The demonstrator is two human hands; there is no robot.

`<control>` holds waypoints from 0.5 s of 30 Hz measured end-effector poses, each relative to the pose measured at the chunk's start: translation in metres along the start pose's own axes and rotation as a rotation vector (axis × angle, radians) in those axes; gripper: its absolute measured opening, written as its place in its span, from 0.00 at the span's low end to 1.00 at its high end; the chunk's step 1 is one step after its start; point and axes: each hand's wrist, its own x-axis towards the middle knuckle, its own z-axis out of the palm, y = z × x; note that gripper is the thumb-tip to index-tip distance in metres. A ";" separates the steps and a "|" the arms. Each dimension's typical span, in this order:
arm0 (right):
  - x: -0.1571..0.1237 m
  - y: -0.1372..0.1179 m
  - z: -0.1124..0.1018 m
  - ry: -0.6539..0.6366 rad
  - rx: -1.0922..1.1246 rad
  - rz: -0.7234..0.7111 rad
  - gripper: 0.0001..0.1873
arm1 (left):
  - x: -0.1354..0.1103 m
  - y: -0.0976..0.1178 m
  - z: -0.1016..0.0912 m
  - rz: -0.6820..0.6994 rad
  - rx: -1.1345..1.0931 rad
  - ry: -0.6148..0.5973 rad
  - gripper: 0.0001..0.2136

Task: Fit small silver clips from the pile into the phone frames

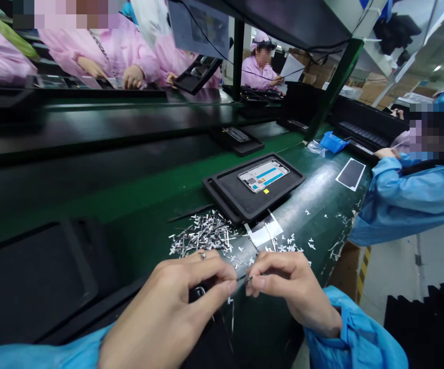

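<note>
My left hand (176,297) is closed in a pinch, thumb against forefinger, on one end of a small thin dark strip (242,279). Facing it, my right hand (283,279) pinches the other end of this strip; its exact kind is too small to make out. Just beyond my fingers lies a heap of small black-and-silver strips (202,233) with white tabs. Loose white T-shaped bits (291,243) are scattered to its right. A white sheet with a dark panel (266,230) lies partly under a black tray.
The stacked black trays (253,200) hold a phone frame (264,176) with blue strips. Another black tray (241,141) sits farther back. Black trays (33,277) stand at left. A co-worker in blue (418,189) works at right; people in pink (102,56) sit across the line.
</note>
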 end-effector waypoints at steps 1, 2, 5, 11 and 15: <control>0.000 0.001 0.000 -0.002 0.034 0.013 0.05 | 0.000 0.000 0.000 -0.006 0.005 -0.016 0.12; 0.000 0.001 0.001 -0.003 0.068 0.026 0.05 | 0.000 0.000 -0.001 -0.014 0.010 -0.032 0.13; 0.001 0.002 0.002 -0.004 0.153 0.062 0.06 | -0.001 -0.002 -0.001 -0.041 0.036 -0.073 0.15; 0.003 0.002 0.005 -0.021 0.157 0.119 0.08 | -0.003 -0.001 -0.001 0.011 -0.010 -0.096 0.13; 0.002 0.003 0.006 0.000 -0.053 0.123 0.12 | -0.004 0.006 -0.006 0.085 -0.163 -0.079 0.09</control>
